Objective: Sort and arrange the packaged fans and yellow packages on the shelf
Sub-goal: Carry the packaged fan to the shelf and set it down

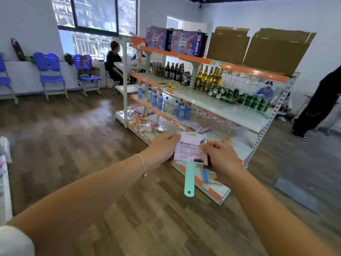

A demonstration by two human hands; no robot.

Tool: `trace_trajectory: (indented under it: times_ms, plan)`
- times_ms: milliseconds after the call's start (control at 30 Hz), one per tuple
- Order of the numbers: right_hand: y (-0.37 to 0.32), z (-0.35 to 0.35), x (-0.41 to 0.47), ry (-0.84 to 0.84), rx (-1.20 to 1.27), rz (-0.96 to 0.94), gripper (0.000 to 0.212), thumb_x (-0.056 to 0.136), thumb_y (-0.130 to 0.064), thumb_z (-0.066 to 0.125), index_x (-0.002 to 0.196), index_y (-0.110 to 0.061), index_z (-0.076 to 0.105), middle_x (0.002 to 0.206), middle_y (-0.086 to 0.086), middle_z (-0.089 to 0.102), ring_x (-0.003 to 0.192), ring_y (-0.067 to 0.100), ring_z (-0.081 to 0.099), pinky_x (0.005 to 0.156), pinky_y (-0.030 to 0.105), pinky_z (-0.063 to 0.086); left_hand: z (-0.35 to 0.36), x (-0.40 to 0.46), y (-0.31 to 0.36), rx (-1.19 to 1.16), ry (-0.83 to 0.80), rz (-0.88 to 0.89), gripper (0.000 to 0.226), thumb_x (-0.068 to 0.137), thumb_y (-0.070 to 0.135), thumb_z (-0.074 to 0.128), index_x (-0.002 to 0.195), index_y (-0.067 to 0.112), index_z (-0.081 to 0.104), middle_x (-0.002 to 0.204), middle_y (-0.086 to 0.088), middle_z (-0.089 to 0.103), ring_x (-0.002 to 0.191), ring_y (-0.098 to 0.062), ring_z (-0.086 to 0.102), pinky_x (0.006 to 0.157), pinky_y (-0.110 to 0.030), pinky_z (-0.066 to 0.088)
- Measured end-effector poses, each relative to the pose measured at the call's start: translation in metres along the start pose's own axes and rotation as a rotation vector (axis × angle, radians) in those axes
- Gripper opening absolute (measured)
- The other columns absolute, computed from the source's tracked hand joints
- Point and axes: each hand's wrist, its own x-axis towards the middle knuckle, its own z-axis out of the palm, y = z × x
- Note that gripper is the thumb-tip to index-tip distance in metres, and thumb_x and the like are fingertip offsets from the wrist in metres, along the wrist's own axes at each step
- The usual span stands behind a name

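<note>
packaged fan (191, 154): 1 | purple chairs (50, 71): about 4, edge unclear | blue cartons (184, 43): 2

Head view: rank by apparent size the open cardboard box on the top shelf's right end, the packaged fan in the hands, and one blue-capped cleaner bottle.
1. Cardboard box, clearly largest.
2. Packaged fan, gripped by left hand and right hand; nearness to the camera inflates it.
3. Cleaner bottle, smallest, though it stands farther away.

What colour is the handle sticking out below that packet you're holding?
Mint green, seen in the head view: the fan's handle hangs below the packet.
</note>
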Motion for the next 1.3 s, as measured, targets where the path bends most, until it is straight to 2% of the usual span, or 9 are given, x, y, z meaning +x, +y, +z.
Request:
trace_trajectory:
  times_ms: [33,133,367,500,700,833,1033,1167,1300]
  plan:
    - [-0.005,-0.001,0.017,0.001,0.025,-0.001,0.014,0.098,-0.020,0.055,0.097,-0.010,0.065,0.090,0.007,0.074,0.078,0.020,0.071,0.064,0.032,0.058,0.000,0.019,0.002,0.011,0.020,0.020,0.050,0.097,0.047,0.040,0.100,0.004,0.067,0.101,-0.020,0.070,0.094,-0.041,0.066,0.086,-0.051,0.053]
    - [-0.017,-0.001,0.072,0.008,0.029,-0.008,0.011,0.095,-0.017,0.058,0.104,-0.014,0.064,0.094,0.010,0.074,0.083,0.026,0.068,0.071,0.040,0.055,-0.006,0.078,0.009,0.059,0.093,0.064,0.049,0.101,0.040,0.037,0.102,-0.002,0.063,0.103,-0.024,0.067,0.092,-0.040,0.066,0.070,-0.043,0.053]
    - [-0.033,0.008,0.179,-0.048,0.057,-0.013,0.013,0.094,-0.016,0.060,0.104,-0.012,0.067,0.076,0.004,0.074,0.056,0.012,0.058,0.060,0.030,0.049,-0.031,0.202,0.008,0.116,0.123,0.051,0.054,0.098,0.046,0.038,0.101,-0.002,0.063,0.103,-0.025,0.067,0.094,-0.042,0.065,0.076,-0.053,0.055]
    - [-0.039,0.018,0.230,-0.137,0.124,0.018,0.014,0.093,-0.018,0.062,0.092,-0.010,0.073,0.072,0.005,0.071,0.063,0.018,0.055,0.057,0.028,0.046,-0.043,0.256,0.003,0.061,0.153,-0.006,0.047,0.101,0.037,0.041,0.099,-0.003,0.065,0.103,-0.024,0.068,0.081,-0.034,0.064,0.068,-0.042,0.051]
    - [-0.039,0.032,0.318,-0.176,0.113,0.115,0.012,0.092,-0.014,0.062,0.088,-0.005,0.070,0.071,0.007,0.070,0.055,0.014,0.053,0.050,0.024,0.045,-0.050,0.332,-0.003,0.017,0.129,-0.087,0.042,0.101,0.036,0.043,0.095,0.002,0.067,0.078,-0.013,0.063,0.063,-0.022,0.053,0.043,-0.024,0.040]
    - [-0.037,0.030,0.392,-0.198,0.101,0.064,0.014,0.092,-0.011,0.061,0.084,-0.002,0.068,0.073,0.011,0.065,0.052,0.013,0.049,0.047,0.023,0.041,-0.052,0.393,-0.006,0.011,0.073,-0.149,0.041,0.102,0.038,0.040,0.105,0.006,0.065,0.087,-0.017,0.067,0.064,-0.024,0.054,0.045,-0.026,0.043]
    - [-0.056,0.020,0.513,-0.200,0.008,-0.033,0.016,0.093,-0.015,0.061,0.080,-0.014,0.070,0.079,0.007,0.072,0.057,0.012,0.053,0.053,0.024,0.044,-0.050,0.494,0.003,-0.091,0.066,-0.200,0.034,0.103,0.027,0.036,0.104,0.004,0.061,0.050,0.001,0.055,0.046,-0.017,0.045,0.042,-0.024,0.040]
    - [-0.068,0.016,0.586,-0.209,-0.022,-0.070,0.017,0.094,-0.014,0.060,0.079,-0.009,0.067,0.065,0.003,0.063,0.054,0.014,0.051,0.051,0.026,0.043,-0.049,0.555,0.006,-0.080,0.026,-0.189,0.028,0.103,0.021,0.038,0.113,0.004,0.059,0.079,-0.009,0.059,0.051,-0.019,0.049,0.044,-0.026,0.042]
    - [-0.072,0.023,0.645,-0.233,-0.033,-0.072,0.024,0.094,-0.011,0.060,0.070,-0.007,0.061,0.055,0.003,0.054,0.047,0.013,0.048,0.050,0.027,0.039,-0.054,0.601,0.001,-0.008,0.023,-0.159,0.023,0.100,0.021,0.045,0.115,0.012,0.059,0.084,-0.010,0.061,0.058,-0.018,0.053,0.045,-0.025,0.043]
